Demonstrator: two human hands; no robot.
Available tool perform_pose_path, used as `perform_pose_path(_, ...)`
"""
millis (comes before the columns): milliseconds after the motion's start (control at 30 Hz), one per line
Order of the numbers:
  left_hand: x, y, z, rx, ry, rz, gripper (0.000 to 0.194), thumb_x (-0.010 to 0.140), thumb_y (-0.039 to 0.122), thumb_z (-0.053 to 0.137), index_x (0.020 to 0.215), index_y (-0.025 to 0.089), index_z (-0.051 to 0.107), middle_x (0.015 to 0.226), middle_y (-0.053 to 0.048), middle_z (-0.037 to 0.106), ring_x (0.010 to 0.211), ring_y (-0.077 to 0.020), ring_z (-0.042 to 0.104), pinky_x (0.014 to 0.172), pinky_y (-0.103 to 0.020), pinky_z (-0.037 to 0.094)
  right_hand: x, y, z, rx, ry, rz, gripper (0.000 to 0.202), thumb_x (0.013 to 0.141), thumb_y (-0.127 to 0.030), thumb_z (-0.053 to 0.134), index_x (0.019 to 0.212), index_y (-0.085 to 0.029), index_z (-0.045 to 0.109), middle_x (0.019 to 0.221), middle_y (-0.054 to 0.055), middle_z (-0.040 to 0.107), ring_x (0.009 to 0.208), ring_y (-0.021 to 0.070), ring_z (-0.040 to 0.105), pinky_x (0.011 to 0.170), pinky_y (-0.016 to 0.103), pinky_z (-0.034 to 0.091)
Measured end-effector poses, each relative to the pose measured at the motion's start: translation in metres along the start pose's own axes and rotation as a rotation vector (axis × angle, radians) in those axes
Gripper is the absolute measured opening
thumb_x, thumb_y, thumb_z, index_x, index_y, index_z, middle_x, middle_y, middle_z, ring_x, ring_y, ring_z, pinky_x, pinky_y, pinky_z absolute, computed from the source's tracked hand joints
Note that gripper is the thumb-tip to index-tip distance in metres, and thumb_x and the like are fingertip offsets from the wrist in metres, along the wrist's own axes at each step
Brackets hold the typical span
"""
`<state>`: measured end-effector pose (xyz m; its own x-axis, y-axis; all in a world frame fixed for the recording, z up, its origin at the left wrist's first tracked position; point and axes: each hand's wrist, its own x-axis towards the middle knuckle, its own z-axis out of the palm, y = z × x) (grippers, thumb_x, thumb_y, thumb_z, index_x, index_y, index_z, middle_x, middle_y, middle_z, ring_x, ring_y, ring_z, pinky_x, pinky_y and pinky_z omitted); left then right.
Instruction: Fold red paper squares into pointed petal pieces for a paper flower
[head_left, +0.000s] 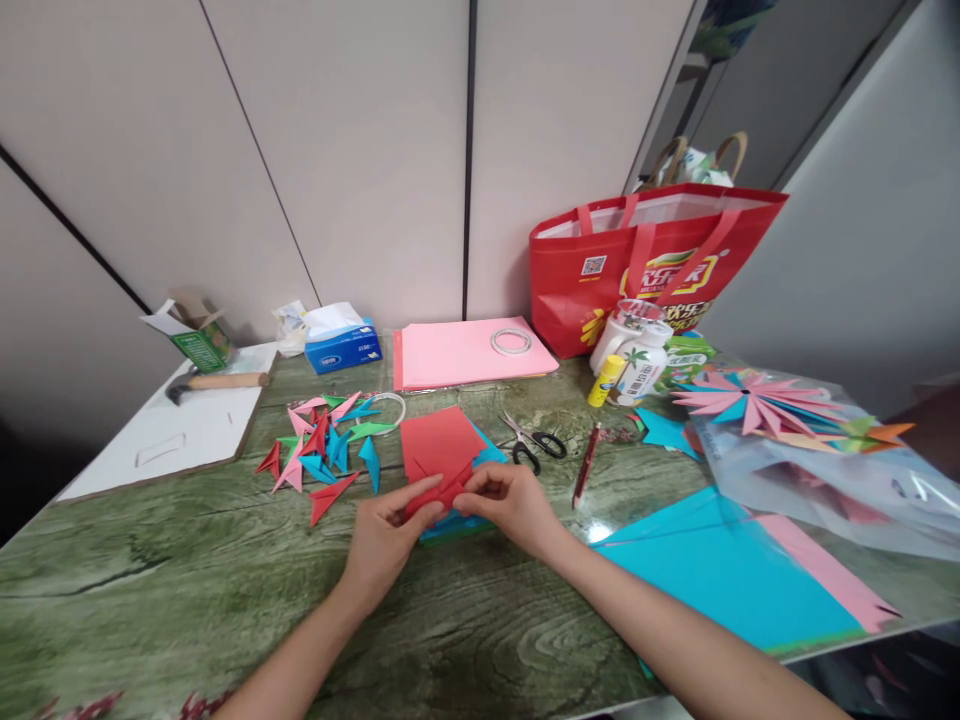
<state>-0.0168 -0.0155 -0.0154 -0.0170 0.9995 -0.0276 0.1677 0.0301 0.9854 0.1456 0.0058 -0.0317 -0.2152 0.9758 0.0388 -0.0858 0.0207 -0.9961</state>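
Both hands hold a small folded piece of red paper (442, 490) between them. My left hand (391, 525) pinches its left side with thumb and fingers. At its right end, my right hand (510, 502) grips it with fingertips. Beneath lies a flat red sheet (439, 432), with blue paper (491, 455) showing under it. To the left is a pile of folded paper pieces (319, 450) in red, pink, blue and green. Black-handled scissors (534, 440) lie slightly open to the right of the sheets, with a dark red pen (586, 465) beyond them.
Behind stand a tissue box (343, 347), a pink paper stack (469, 352) with a tape roll (511, 342), a glue stick (606, 380) and a red bag (570, 290). A hammer (225, 381) rests on a white board (165, 440) at left. Blue sheets (727, 575) and a paper star (742, 395) lie right.
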Motion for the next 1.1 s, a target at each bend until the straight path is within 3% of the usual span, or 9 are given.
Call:
perform_pose_path(200, -0.001, 0.0033, 0.0018, -0.035, 0.011, -0.021, 0.033, 0.06, 0.024, 0.071, 0.092, 0.015, 0.07, 0.075, -0.003, 0.074, 0.064, -0.0217, 0.068, 0.06, -0.027, 0.054, 0.001, -0.0013, -0.0029, -0.032, 0.013, -0.037, 0.02, 0.058, -0.029, 0.073, 0.051, -0.016, 0.06, 0.055, 0.0, 0.059, 0.052, 0.0111, 0.052, 0.052, 0.025, 0.042)
perform_pose_path(533, -0.0007, -0.0013, 0.0023, -0.112, -0.007, -0.059, 0.033, 0.06, 0.023, 0.072, 0.093, 0.016, 0.069, 0.079, -0.003, 0.074, 0.068, -0.0228, 0.069, 0.067, -0.03, 0.055, 0.0009, -0.0026, 0.002, 0.156, 0.012, 0.03, 0.036, 0.05, -0.036, 0.076, 0.063, -0.019, 0.048, 0.053, -0.007, 0.053, 0.046, 0.0101, 0.054, 0.047, 0.023, 0.045)
perform_pose_path(833, -0.0028, -0.0008, 0.0036, -0.201, -0.009, -0.081, 0.033, 0.058, 0.026, 0.073, 0.089, 0.017, 0.07, 0.079, -0.003, 0.074, 0.069, -0.0244, 0.069, 0.071, -0.034, 0.056, -0.0006, -0.0042, 0.0039, 0.161, 0.045, 0.007, 0.036, 0.048, -0.037, 0.078, 0.058, -0.017, 0.049, 0.053, -0.006, 0.049, 0.044, 0.0082, 0.049, 0.045, 0.023, 0.047)
perform_pose_path(1100, -0.0031, -0.0026, 0.0049, -0.316, -0.019, -0.105, 0.032, 0.056, 0.026, 0.075, 0.086, 0.015, 0.071, 0.077, -0.002, 0.073, 0.067, -0.0228, 0.069, 0.071, -0.036, 0.057, -0.0015, -0.0029, 0.0031, 0.118, -0.008, 0.01, 0.027, 0.057, -0.032, 0.073, 0.059, -0.017, 0.051, 0.054, -0.005, 0.049, 0.044, 0.0081, 0.046, 0.043, 0.021, 0.043)
